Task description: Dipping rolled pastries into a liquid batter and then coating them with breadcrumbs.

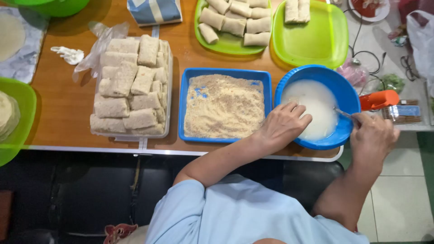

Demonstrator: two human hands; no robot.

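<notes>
The wooden table carries a clear container of breaded rolls, a blue tray of breadcrumbs beside it, and a blue bowl of white batter at the right. Beyond them are 2 green plates. The left hand rests on the bowl's near rim, fingers together, reaching into the batter. The right hand is closed around a metal utensil, its tip inside the bowl.

brown wooden table, pale tiled floor, dark underneath.
</notes>
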